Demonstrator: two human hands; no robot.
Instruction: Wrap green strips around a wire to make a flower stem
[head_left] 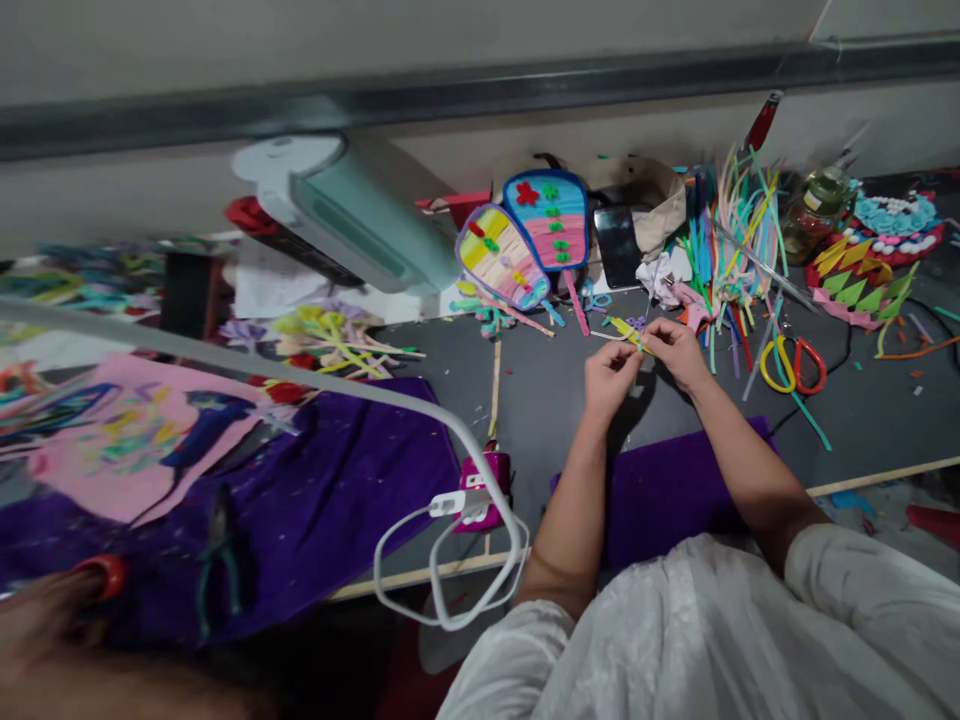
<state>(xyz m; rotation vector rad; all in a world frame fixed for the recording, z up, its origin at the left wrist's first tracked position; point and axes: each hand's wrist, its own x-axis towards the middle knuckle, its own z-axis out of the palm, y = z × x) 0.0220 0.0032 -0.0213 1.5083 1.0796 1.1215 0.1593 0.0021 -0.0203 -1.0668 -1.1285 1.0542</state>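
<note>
Yellow strip (627,335) — pinched between left hand (611,375) and right hand (677,347).

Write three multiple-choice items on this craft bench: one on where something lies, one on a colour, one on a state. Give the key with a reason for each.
1. Where do the scissors lie?
A. on the purple cloth at the left
B. on the grey mat, to the right of the hands
C. on the fans

2. What colour is the flower on the blue hand fan?
A. red
B. white
C. black

3. How is the yellow strip held?
A. lying loose on the mat
B. in the left hand only
C. pinched between both hands

Key:
1. B, the yellow and red handles rest on the grey mat, past the right hand.
2. A, a red flower sits at the fan's top.
3. C, the left hand and the right hand meet on it above the mat.
</note>
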